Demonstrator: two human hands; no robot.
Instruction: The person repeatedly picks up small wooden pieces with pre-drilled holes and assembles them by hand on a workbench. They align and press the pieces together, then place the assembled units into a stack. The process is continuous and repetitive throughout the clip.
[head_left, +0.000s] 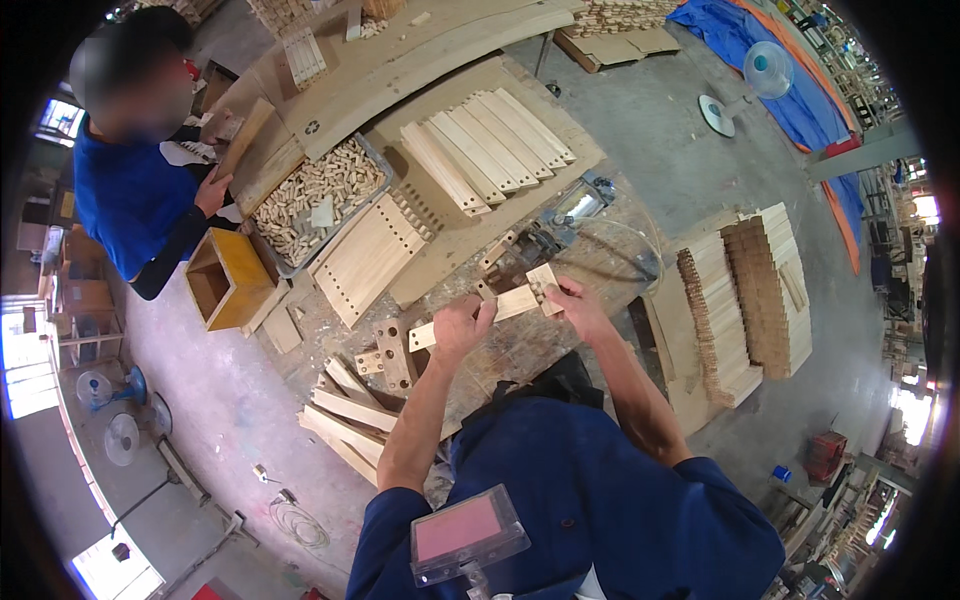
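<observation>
My left hand [462,325] grips a light wooden slat [512,302] near its middle, holding it flat over the workbench [520,350]. At the slat's right end my right hand [575,300] pinches a small square wooden block [545,276], with short dowels showing between block and slat. Below the left hand lie small drilled wooden pieces [390,352].
A tray of wooden dowels [318,195] and a drilled panel [368,255] lie to the far left. Slats [490,150] are laid in a row beyond. Stacked slats [745,300] stand to the right. Another person in blue [135,195] works at the far left, beside a yellow box [228,280].
</observation>
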